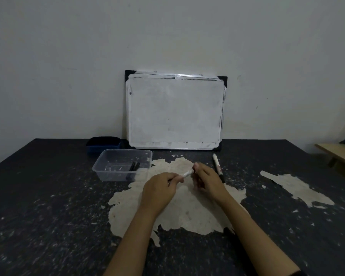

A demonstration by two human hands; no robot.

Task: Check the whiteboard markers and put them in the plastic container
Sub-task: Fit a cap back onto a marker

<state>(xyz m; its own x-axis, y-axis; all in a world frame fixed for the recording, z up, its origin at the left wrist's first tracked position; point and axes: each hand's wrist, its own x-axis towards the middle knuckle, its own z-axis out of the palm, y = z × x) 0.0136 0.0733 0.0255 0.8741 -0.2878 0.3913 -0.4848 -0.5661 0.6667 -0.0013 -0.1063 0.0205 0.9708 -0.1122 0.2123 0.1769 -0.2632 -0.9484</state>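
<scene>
white cylindrical marker (188, 173) between hands (179, 184)

Nothing readable anywhere from where I stand. The whiteboard (175, 110) at the far wall is wiped, only smudges along its edges, and the marker (218, 167) lying on the surface to the right shows marks too small to read.

Dim, soft light — wide-angle distortion

One head-worn wide-angle view, looking forward and down across the dark, peeling tabletop (48, 216). It faces the pale wall (68, 56), the leaning white board (174, 110) dead ahead. Forearms enter close from below.
</scene>
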